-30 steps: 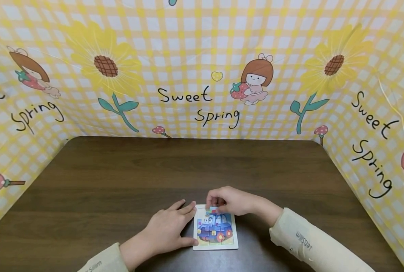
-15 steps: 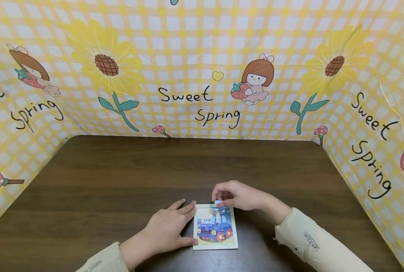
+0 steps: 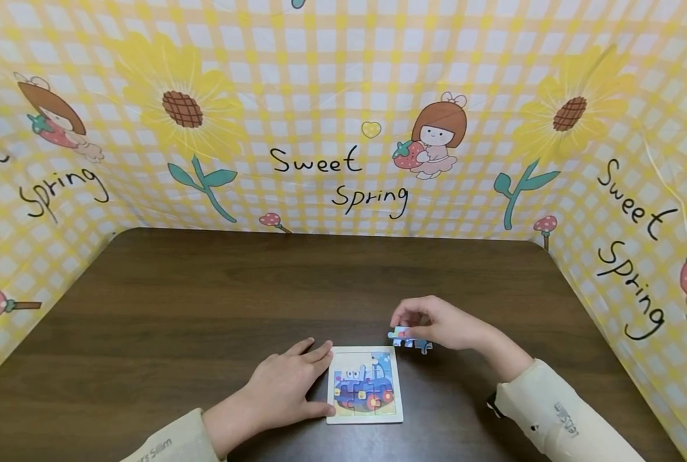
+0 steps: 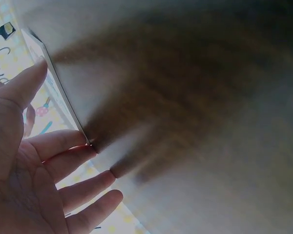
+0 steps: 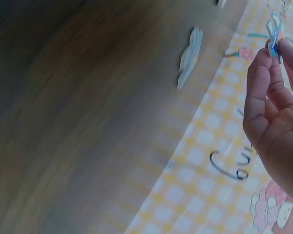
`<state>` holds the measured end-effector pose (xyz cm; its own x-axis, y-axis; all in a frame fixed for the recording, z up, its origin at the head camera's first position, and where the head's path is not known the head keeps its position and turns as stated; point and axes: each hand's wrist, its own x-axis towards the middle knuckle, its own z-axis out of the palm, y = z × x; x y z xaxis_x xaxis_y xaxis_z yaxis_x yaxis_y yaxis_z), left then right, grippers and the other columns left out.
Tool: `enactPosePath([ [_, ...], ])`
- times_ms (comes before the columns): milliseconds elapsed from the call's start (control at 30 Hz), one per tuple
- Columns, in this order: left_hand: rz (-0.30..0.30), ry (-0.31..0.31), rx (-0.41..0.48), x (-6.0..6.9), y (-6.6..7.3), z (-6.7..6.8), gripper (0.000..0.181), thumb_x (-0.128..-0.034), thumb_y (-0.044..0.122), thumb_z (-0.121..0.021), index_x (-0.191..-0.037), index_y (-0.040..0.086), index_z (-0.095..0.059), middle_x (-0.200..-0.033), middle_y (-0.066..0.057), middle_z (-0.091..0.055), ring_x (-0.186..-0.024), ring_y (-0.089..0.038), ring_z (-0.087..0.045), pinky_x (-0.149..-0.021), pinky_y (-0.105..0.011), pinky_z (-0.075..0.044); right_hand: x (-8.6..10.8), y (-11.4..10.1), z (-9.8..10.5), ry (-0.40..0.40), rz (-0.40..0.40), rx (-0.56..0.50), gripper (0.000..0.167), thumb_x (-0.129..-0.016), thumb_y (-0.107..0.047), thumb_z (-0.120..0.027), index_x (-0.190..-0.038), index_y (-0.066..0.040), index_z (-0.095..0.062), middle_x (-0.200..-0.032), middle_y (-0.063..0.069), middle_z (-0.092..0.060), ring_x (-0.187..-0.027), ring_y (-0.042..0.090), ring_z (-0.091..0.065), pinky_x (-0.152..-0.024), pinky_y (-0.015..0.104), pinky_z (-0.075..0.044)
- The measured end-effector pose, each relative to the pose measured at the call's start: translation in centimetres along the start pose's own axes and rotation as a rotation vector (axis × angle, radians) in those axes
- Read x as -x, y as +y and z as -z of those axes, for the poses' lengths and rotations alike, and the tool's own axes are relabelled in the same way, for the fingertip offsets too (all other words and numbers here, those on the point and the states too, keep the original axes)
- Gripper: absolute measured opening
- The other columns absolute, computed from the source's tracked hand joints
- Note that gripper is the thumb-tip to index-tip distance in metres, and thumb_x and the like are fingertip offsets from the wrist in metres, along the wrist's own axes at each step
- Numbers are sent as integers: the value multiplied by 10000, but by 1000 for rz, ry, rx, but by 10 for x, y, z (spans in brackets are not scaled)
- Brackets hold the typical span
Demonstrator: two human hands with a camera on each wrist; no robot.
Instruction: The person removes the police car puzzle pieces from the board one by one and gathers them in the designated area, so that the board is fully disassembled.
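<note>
On the wooden table lies a white-framed jigsaw puzzle (image 3: 400, 385) with a blue cartoon car. The upper left of its picture area shows bare cream backing. My left hand (image 3: 282, 385) rests at the frame's left side, thumb and fingertips touching the edge; the left wrist view shows those fingers fairly straight. Off the frame's far right corner, my right hand (image 3: 442, 321) pinches a puzzle piece (image 3: 402, 333) between thumb and fingers. The right wrist view shows thin edges in that pinch (image 5: 274, 36); whether it is one piece or two, I cannot tell. A blue piece (image 3: 424, 346) shows just below the thumb.
In the right wrist view a flat piece (image 5: 189, 58) lies on the table. Brown tabletop (image 3: 234, 289) stretches beyond the hands. A yellow checked cloth (image 3: 320, 96) walls the table at the back and both sides.
My right hand has carried the piece from the puzzle's top edge to the right and away, off the frame. The blue piece below the thumb has come into view. My left hand stays put.
</note>
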<state>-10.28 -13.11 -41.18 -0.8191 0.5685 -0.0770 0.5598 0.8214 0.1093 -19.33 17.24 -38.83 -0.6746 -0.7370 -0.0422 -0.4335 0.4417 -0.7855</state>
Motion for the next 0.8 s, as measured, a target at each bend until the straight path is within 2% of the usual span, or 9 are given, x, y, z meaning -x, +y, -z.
enactPosePath([
  [400,6,-24,5,-1,1,2,835,-799,644,-703,-1419,103,-561,-1499,-29,-525,-1374,-337,-493,-862,-504,-557,36,19,24,90,-31,52,117,-941,-59,-652,-1055,-76,-675,-939,25,-684,-852,81,-596,-746,261,-522],
  [667,12,-24,-3,-1,1,2,837,-795,648,-703,-1418,107,-562,-1500,-22,-524,-1376,-332,-491,-851,-509,-557,54,35,30,100,-49,41,127,-927,-65,-670,-1052,-45,-676,-922,29,-685,-821,56,-583,-717,230,-500],
  [800,10,-16,-15,-1,1,1,835,-793,650,-703,-1411,103,-569,-1495,-23,-530,-1370,-333,-498,-846,-499,-560,58,41,31,74,-61,1,127,-927,-49,-661,-1053,-40,-672,-894,48,-668,-795,63,-568,-689,219,-487],
])
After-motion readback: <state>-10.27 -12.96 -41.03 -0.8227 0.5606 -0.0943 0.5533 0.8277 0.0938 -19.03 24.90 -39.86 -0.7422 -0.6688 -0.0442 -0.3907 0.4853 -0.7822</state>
